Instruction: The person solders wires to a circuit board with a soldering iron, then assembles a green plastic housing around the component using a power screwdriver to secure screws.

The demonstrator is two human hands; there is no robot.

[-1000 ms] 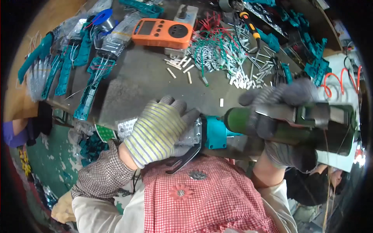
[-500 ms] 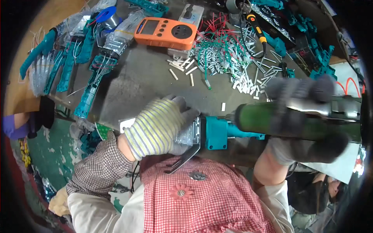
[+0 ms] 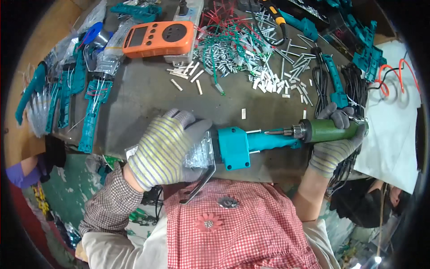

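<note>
My left hand [image 3: 163, 150], in a striped grey and yellow glove, is closed around the plastic-wrapped metal end of a teal power tool [image 3: 234, 149]. A bent metal bracket hangs from that end, over my apron. Two screws [image 3: 254, 131] jut from the side of the tool's teal block, beside its handle. My right hand [image 3: 336, 148], gloved alike, is wrapped round a green power screwdriver [image 3: 329, 130]. Its bit points left and lies over the teal handle; whether it touches anything I cannot tell.
Loose screws [image 3: 286, 58], white tubular pieces [image 3: 271, 85] and red and green wires cover the bench's far middle. An orange meter [image 3: 158, 39] stands far left, with teal housings [image 3: 92, 116] below it. Black cables [image 3: 351, 89] and a white sheet [image 3: 394, 121] lie right.
My right hand and the green screwdriver have come down from close to the camera, bringing the bit to the teal handle. The whole view has shifted, with bench items appearing farther left.
</note>
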